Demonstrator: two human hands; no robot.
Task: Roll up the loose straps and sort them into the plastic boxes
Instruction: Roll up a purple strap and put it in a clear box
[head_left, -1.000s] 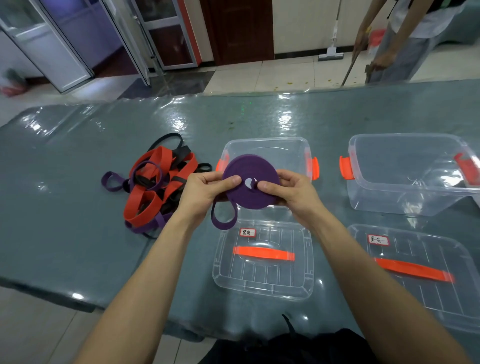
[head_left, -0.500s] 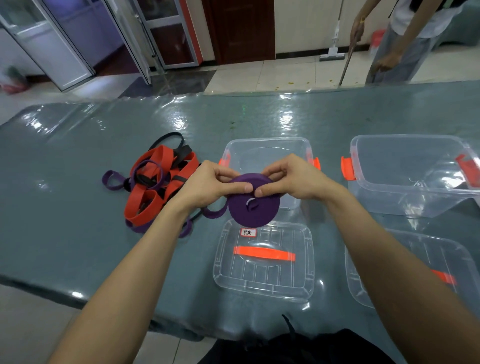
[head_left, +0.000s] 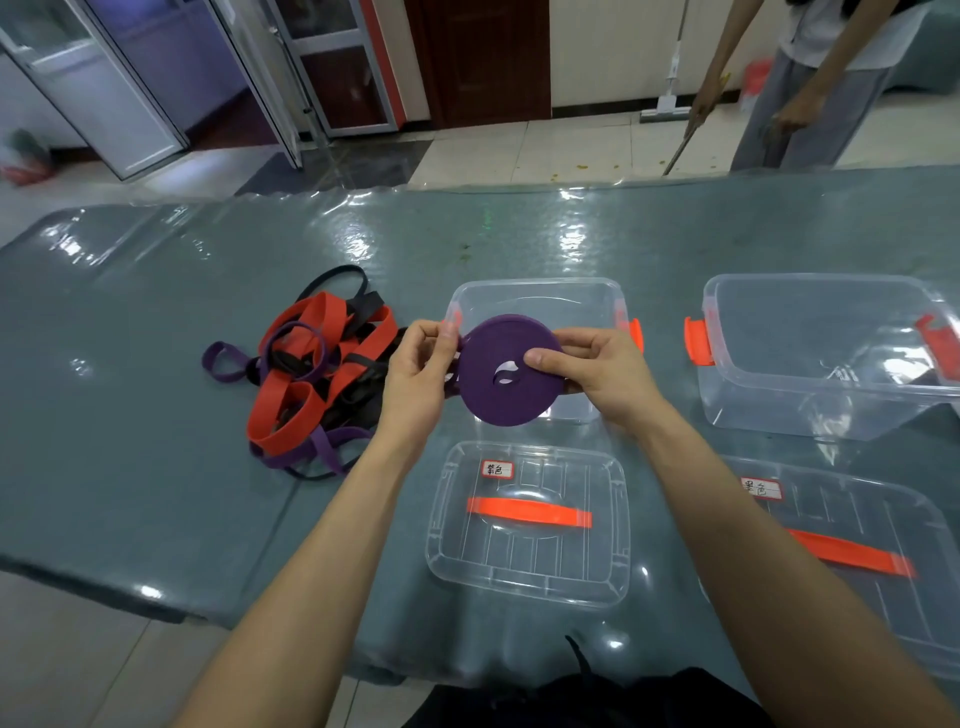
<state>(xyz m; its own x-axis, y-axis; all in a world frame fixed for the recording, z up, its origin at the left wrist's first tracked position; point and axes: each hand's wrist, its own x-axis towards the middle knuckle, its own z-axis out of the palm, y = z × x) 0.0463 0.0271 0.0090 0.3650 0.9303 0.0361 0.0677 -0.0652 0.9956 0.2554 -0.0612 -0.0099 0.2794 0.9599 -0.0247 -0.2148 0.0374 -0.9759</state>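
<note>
- The purple strap roll (head_left: 498, 408) is held in the air over the near edge of the open clear box (head_left: 535, 291), flat face toward the camera.
- The left hand (head_left: 421, 371) pinches the roll's left edge with curled fingers.
- The right hand (head_left: 597, 371) grips the right side, with its thumb on the face and its fingers behind.
- The loose straps (head_left: 311, 374) lie piled on the table to the left.

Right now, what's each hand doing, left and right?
Left hand pinches the purple strap roll at its edge.
Right hand grips the same roll.
</note>
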